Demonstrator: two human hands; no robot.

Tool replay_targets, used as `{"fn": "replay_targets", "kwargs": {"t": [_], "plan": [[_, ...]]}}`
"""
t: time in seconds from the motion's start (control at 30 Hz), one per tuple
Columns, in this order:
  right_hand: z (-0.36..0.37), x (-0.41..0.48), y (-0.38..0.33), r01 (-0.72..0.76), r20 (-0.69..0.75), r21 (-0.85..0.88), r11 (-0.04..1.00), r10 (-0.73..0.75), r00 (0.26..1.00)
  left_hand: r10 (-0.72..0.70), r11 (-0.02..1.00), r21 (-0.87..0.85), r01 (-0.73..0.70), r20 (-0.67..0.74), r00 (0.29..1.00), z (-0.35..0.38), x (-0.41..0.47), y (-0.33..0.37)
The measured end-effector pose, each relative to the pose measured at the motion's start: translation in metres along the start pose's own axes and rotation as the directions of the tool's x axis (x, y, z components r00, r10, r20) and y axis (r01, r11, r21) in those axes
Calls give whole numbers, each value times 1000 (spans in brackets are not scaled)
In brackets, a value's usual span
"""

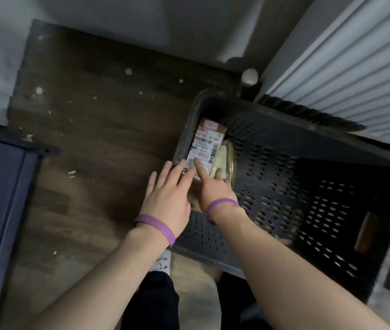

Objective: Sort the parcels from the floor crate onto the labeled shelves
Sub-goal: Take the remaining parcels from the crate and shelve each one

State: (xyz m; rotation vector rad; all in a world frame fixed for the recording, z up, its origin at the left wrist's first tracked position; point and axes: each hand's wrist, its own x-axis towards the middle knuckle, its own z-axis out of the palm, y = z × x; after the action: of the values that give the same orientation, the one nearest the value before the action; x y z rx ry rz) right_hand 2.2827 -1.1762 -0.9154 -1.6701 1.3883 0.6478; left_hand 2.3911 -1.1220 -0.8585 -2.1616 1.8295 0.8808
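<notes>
A black perforated plastic crate [308,144] stands on the floor to the right. One brown cardboard parcel [209,144] with a white barcode label leans against the crate's left inner wall. My right hand [215,186] reaches into the crate, its index finger stretched out onto the label and the thumb at the parcel's right side. My left hand [167,191] comes in with straight fingers that touch the parcel's lower left edge at the crate's rim. Both wrists wear purple bands.
Dark wooden floor [94,139] with pale specks lies left of the crate. A dark blue shelf unit's corner [3,186] stands at the left. A white ribbed panel [355,67] rises behind the crate. My shoe [163,263] is below the hands.
</notes>
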Motion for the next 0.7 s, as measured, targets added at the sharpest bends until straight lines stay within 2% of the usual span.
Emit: {"fn": "replay_targets", "kwargs": {"t": [0.17,0.27,0.37,0.53,0.7], "plan": [[25,30,3,59,-80,222,973,-42,996,68,995,79,-63,-69,995,11,7,-9],[33,32,3,90,-161,257,962,-49,986,79,989,130,-67,-93,993,11,9,-9],[32,21,6,74,-161,256,964,-33,986,65,984,173,-52,-73,995,12,7,-6],[9,-42,19,103,-180,271,957,-55,982,13,986,169,-13,-3,1000,-5,-12,15],[-39,-136,17,159,-248,299,941,-84,965,-49,993,112,41,72,996,-59,-50,43]]}}
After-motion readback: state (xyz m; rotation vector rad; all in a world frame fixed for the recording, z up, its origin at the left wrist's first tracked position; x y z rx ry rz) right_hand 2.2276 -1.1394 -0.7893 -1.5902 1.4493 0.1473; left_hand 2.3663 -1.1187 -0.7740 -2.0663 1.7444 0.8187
